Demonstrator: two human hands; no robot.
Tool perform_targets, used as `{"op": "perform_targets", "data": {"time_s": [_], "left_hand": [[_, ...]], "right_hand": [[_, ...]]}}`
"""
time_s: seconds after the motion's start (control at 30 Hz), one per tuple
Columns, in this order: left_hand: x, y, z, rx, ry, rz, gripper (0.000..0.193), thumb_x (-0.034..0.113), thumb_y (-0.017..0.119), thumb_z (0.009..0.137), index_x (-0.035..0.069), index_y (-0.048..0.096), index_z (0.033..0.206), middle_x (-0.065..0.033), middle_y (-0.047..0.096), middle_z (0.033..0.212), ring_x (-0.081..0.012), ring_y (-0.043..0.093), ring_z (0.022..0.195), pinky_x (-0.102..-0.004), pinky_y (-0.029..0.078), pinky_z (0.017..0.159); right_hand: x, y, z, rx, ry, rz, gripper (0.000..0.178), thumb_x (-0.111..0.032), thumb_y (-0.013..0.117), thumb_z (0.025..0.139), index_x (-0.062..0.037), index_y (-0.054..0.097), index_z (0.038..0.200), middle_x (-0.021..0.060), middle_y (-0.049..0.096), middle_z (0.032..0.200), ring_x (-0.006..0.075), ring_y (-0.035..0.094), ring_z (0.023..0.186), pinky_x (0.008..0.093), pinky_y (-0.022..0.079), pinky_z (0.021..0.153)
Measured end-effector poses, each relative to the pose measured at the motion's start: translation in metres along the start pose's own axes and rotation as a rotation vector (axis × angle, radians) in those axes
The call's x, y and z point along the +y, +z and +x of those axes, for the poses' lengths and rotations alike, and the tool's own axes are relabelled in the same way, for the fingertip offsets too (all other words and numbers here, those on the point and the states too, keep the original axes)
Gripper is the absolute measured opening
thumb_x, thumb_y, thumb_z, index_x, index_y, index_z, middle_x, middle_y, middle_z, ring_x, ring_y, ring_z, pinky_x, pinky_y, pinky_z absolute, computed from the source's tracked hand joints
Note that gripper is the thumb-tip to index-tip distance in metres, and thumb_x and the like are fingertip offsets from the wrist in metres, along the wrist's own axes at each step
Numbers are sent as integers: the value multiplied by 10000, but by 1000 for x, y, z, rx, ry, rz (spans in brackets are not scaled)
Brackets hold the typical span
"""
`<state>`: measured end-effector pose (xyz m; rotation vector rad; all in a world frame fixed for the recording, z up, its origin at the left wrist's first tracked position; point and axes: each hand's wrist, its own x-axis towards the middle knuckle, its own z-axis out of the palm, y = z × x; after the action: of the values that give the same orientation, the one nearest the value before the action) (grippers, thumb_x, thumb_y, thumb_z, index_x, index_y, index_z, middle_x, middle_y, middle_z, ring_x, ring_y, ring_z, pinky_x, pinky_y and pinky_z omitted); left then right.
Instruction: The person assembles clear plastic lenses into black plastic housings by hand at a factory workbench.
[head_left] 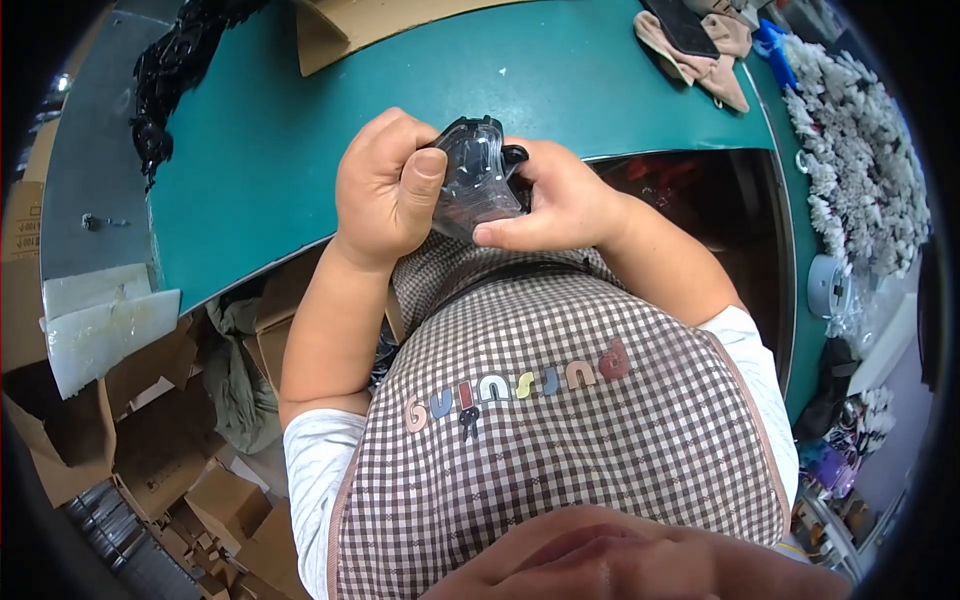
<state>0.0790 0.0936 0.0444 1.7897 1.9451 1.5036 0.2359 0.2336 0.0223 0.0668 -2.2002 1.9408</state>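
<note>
Between my two hands, close in front of my body at the table's near edge, is a clear and black plastic piece (472,170). It has a see-through curved shell and a black rim with a small looped tab on its right side; its exact kind is unclear. My left hand (383,190) grips its left side, thumb along the shell and the other fingers curled behind it. My right hand (562,198) is closed on its right side, thumb at the lower edge. Both hands partly cover the piece, and its back is hidden.
Beyond my hands spreads a green tabletop (270,150). Black parts (165,85) lie far left, and cardboard (400,22) sits at the far edge. A phone (682,25) rests on beige cloth (728,75). Fluffy grey-white pieces (850,140) are heaped right. Cardboard boxes (225,500) stand lower left.
</note>
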Motion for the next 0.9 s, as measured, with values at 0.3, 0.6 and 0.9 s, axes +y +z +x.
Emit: {"op": "perform_targets", "data": {"time_s": [0.3,0.6,0.9], "left_hand": [[-27,19,-17,427,-340,-703,724,683,491,923,-20,563,1086,-68,616,1006,-163,581,910,-309,477,803],[-33,0,-7,56,379,563,787,727,603,794,26,644,1147,-118,676,1071,-337,595,1109,-459,410,1001],[-77,1,-27,227,94,210,693,734,688,716,54,650,843,-55,667,757,-274,616,640,-353,478,627]], "right_hand": [[18,-5,14,346,-88,54,920,-305,882,694,-10,407,1425,185,543,1347,282,563,1196,377,448,1026],[14,-6,16,186,-18,-585,427,-384,809,705,-47,654,918,127,689,888,345,644,796,405,534,683],[51,-28,25,169,17,-188,339,-251,727,876,-28,670,1125,78,689,1052,201,643,996,321,501,895]]}}
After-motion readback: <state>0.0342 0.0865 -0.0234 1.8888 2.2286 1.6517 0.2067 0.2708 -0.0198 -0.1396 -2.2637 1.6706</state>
